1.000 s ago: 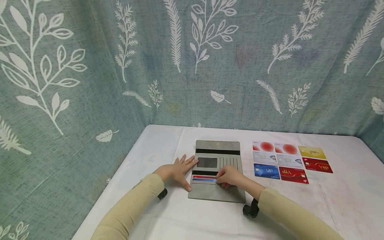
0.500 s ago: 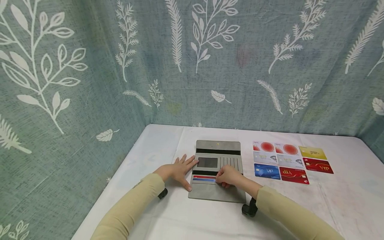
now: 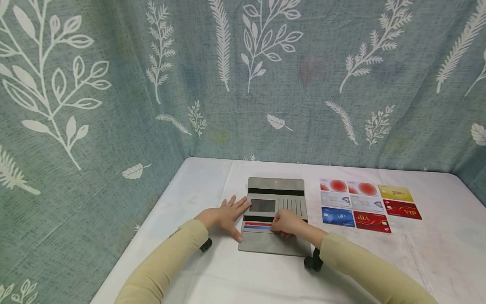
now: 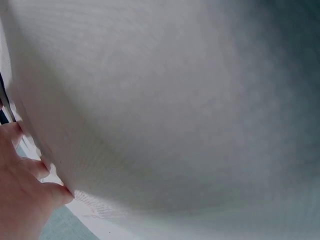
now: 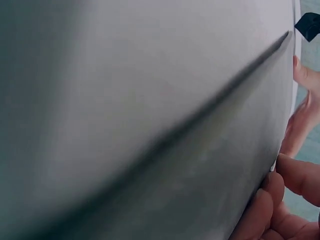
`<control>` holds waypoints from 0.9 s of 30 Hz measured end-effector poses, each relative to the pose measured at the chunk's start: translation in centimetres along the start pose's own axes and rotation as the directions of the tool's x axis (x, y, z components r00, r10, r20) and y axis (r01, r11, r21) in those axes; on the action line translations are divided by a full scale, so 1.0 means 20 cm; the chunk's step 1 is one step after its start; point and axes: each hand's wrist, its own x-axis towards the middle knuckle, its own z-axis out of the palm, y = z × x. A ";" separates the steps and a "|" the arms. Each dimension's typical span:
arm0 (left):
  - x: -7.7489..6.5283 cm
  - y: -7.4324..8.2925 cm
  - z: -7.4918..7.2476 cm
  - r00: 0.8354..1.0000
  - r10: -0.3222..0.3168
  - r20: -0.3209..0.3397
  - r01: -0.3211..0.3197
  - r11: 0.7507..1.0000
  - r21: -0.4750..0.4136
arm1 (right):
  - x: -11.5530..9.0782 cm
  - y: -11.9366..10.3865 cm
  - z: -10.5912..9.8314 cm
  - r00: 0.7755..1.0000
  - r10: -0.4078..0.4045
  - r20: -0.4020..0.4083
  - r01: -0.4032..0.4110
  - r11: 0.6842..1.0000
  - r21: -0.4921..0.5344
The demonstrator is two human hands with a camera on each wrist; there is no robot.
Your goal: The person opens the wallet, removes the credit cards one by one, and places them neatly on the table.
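Note:
An unfolded grey wallet (image 3: 271, 246) with black bands lies on the white table. In its lower part a red card (image 3: 256, 224) and, just below it, a blue card (image 3: 256, 227) show as narrow strips. My right hand (image 3: 287, 223) has thumb and forefinger together at the right end of the blue strip, pinching the card's edge; its other fingers are curled. In the right wrist view, the right fingers (image 5: 295, 172) meet close to the wallet's grey surface (image 5: 220, 170). My left hand (image 3: 228, 214) lies spread, thumb and fingertips along the wallet's left edge.
Right of the wallet, several cards lie in rows, among them a blue VIP card (image 3: 338, 217), a red VIP card (image 3: 372, 221) and a gold card (image 3: 395, 193). A patterned green curtain (image 3: 265, 105) hangs behind and left of the table (image 3: 265, 278).
My right hand has shifted slightly left along the blue card, its sleeve moving left too. The left hand, wallet and loose cards have stayed in place.

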 end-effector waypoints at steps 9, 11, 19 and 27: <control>0.01 0.00 0.00 1.000 -0.010 0.009 0.010 1.000 0.024 | 0.02 -0.05 -0.02 0.997 0.061 0.057 -0.056 0.995 -0.081; 0.01 0.00 0.00 1.000 -0.013 0.011 0.013 1.000 0.025 | 0.01 -0.06 -0.02 0.996 0.075 0.054 -0.070 0.993 -0.099; 0.01 0.00 0.01 1.000 -0.016 0.019 0.015 1.000 0.020 | 0.01 -0.06 0.00 0.999 0.035 0.036 -0.026 0.976 -0.214; 0.01 -0.01 0.00 1.000 -0.009 0.017 0.009 1.000 0.011 | -0.01 -0.08 0.02 1.000 -0.011 0.003 0.011 0.969 -0.247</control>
